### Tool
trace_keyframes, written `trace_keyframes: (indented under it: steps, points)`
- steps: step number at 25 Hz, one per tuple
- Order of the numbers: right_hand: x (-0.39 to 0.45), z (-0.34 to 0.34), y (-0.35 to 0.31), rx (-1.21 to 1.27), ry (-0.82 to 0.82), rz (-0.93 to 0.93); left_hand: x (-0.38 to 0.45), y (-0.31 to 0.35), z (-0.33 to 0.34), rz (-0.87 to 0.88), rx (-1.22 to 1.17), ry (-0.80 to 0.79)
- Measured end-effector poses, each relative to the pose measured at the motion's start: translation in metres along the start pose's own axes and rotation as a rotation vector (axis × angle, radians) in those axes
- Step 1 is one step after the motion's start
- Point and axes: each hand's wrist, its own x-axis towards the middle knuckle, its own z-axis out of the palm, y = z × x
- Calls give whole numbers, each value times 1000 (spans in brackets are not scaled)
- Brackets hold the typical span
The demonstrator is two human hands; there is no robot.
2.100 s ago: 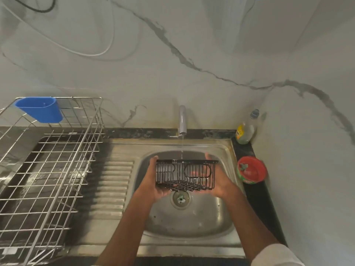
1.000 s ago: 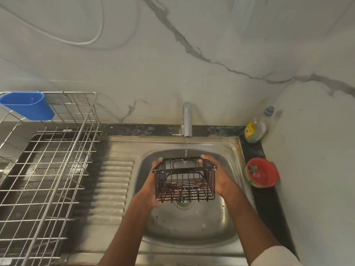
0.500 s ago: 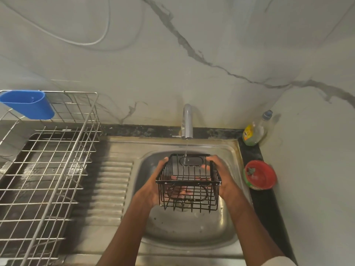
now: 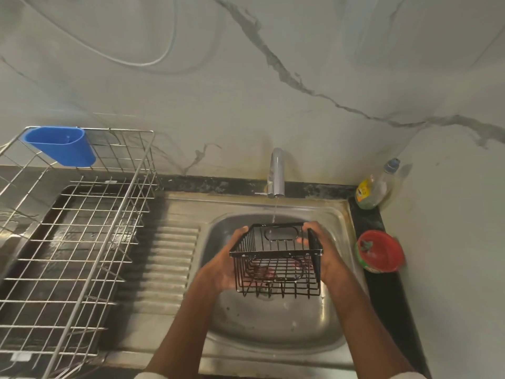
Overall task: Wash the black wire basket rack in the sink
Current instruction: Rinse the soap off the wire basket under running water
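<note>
Grey marble wall point(image 4: 246, 91) with dark wavy lines stands behind a steel sink point(image 4: 273, 324). A shiny tap point(image 4: 276, 173) sticks out at the back of the sink, at 12 o'clock, and a thin stream of water point(image 4: 274, 213) runs down from it.

Over the bowl of the sink, a person holds the black wire basket rack point(image 4: 276, 258) in the air. The water falls on the far rim of the basket. Its open top faces up and tips a little toward the person.

The left hand point(image 4: 222, 265) grips the basket's left side, with the thumb up near the rim and the fingers curled under it. The right hand point(image 4: 325, 253) grips the right side, with fingers curled over the far corner. I think some fingertips show pink through the wires at the bottom, but it is hard to see.

At 9 o'clock from the sink, a big silver dish rack point(image 4: 73, 242) sits on the tabletop. A blue plastic cup holder point(image 4: 61, 147) hangs on its back corner.

At 2 o'clock, a soap bottle point(image 4: 373, 191) with a yellow label stands in the corner. At 3 o'clock, just beside the sink, sits a red bowl point(image 4: 382, 251) with something green in it.
</note>
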Motion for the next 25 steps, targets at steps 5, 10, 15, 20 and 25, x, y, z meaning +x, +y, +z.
trace_keyframes:
  steps: [5, 10, 15, 20, 25]
  points:
    - [-6, 38, -11, -44, -94, 41, -12, 7, -23, 114, -18, 142]
    - [-8, 30, -9, -69, -131, -76, -10, -1, -22, 239, -45, 230]
    - [-10, 1, -12, -82, -28, -122, -12, -6, 7, 230, -13, 144]
    - [-9, 2, -22, -52, -47, -97, -16, 3, 18, 299, -25, 110]
    - [-14, 30, -35, -130, -130, -171, -26, 0, 2, 362, -73, 184]
